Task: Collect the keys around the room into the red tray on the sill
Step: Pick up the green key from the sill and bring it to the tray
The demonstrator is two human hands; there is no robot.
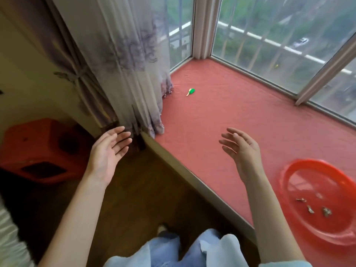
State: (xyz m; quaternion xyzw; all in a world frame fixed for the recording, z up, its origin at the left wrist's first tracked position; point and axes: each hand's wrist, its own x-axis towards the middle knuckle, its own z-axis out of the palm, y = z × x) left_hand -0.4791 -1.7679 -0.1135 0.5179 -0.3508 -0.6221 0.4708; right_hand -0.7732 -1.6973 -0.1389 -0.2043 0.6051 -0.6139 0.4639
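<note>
Both grips are spread and hold nothing: the left hand (107, 151) palm-up over the wood floor, the right hand (242, 151) above the sill (231, 116), padded in creased red cloth. A green-headed key (190, 91) lies near the sheer curtain (131, 54). The round glossy red tray (285, 174) holds small metal keys (310, 209).

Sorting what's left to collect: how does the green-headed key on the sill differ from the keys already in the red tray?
The green-headed key has a bright green head; the tray keys look dull grey metal. It lies alone by the curtain; they lie clustered inside the red tray. All lie flat, untouched.
</note>
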